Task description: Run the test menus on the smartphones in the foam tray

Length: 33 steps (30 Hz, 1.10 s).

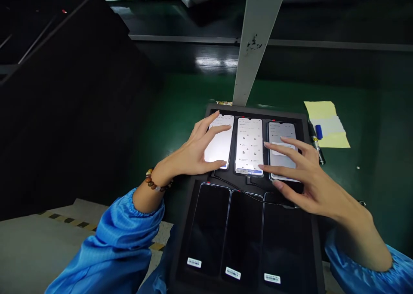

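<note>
A black tray (184, 259) holds two rows of phones. In the upper row, the left phone (217, 150), the middle phone (249, 145) and the right phone (277, 133) have lit screens. My left hand (196, 150) lies over the left phone, fingers spread, thumb near its lower edge. My right hand (303, 171) spreads its fingers over the right phone, with two fingertips by the middle phone's right edge. Neither hand holds anything. Three dark phones lie below: left (208, 225), middle (243, 234) and right (284, 242), each with a white label. A black cable (235, 188) crosses between the rows.
A grey post (254, 40) rises behind the tray. Yellow paper (322, 109), a blue cap (319, 132) and a black marker (318, 148) lie on the green table (371, 191) at right. A large black panel (64, 100) stands at left.
</note>
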Tool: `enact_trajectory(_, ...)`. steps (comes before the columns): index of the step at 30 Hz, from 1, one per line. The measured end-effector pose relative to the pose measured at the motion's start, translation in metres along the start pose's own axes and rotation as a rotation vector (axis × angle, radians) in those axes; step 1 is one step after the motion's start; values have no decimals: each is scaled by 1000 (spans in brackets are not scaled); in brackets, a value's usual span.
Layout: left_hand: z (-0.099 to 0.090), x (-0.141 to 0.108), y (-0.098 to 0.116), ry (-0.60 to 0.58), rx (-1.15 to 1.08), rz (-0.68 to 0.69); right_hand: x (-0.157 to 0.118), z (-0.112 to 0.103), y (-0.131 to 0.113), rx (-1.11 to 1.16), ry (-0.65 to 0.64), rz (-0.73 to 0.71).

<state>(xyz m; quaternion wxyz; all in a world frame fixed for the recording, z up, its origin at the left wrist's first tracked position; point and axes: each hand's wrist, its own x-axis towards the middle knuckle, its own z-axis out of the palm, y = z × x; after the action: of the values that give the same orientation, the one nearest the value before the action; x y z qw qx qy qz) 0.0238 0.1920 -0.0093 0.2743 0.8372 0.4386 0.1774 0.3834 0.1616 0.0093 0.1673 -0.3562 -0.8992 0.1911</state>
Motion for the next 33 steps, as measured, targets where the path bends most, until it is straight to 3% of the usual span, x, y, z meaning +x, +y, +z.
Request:
enact_trajectory(7,-1,1,3,22,28,4,-8,-16,25,-17,248,245)
enact_trajectory(16,-2,3,5,110,51,20,-22,-25,49,-51,135,165)
enact_trajectory(21,-2,3,2,144,73,44,-10,-17,35,-63,154,120)
enact_trajectory(28,-4,3,4,204,148,97,14,11,9,-203,13,115)
enact_trajectory(33,-3,3,2,195,173,115,10,5,15,-134,75,160)
